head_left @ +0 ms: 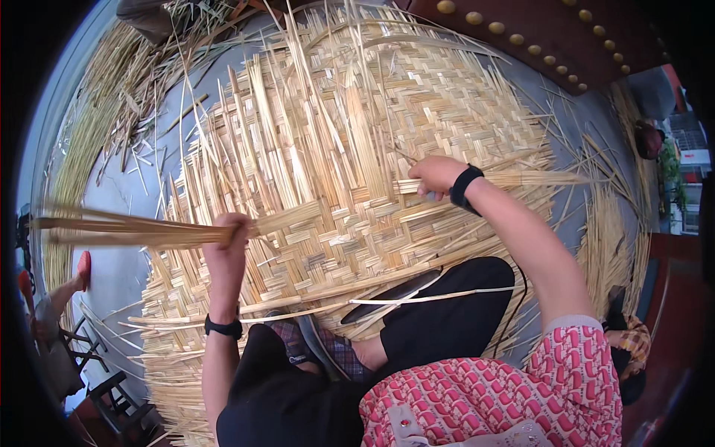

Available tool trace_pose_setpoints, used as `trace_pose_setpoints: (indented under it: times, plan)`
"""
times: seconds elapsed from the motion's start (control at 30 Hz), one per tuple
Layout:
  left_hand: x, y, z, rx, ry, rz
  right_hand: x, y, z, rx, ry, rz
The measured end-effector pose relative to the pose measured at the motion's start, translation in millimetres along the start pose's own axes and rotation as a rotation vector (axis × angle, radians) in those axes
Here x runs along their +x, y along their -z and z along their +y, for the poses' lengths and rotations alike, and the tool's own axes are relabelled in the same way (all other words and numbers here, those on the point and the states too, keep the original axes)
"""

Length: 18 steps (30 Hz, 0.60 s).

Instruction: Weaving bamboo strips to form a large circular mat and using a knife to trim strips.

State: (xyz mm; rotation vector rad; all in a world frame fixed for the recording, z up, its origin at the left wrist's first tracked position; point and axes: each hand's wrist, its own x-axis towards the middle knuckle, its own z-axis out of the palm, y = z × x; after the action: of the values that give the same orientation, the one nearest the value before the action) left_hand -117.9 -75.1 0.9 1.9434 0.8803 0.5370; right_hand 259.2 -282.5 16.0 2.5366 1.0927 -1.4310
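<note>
A large woven mat (pixel 454 104) of flat, straw-coloured reed strips lies on the ground before me and under my feet. My left hand (pixel 228 232) is closed around a bundle of reed strips (pixel 141 227). Its long loose ends stick out to the left, blurred, while the other end reaches right over the weave. My right hand (pixel 439 177) is curled low over the middle of the mat, beside a strip bundle running to the right. A thin pointed piece shows by its fingers; what they grip is hidden. Unwoven strips (pixel 261 104) stand up along the far left part.
Loose reed stalks (pixel 82 156) are heaped at the far left, with more (pixel 607 231) at the right. A dark red studded panel (pixel 514 33) borders the far right. A black stool (pixel 115 398) and another person's foot in a red shoe (pixel 84 270) are at left.
</note>
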Motion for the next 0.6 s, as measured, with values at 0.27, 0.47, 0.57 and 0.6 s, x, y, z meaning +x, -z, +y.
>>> trace_pose_setpoints:
  times: [0.27,0.47,0.57,0.6]
  plan:
    - [24,26,29,-0.475,0.155,0.121,37,2,-11,-0.386,0.059,-0.113]
    - [14,74,-50,-1.09,0.385,0.545,62,-36,17,-0.455,0.326,0.082]
    - [0,24,-75,-1.085,0.446,0.496,61,-28,35,-0.511,0.352,0.139]
    - [0,3,-75,-1.146,0.433,0.44,62,-23,47,-0.426,0.267,0.091]
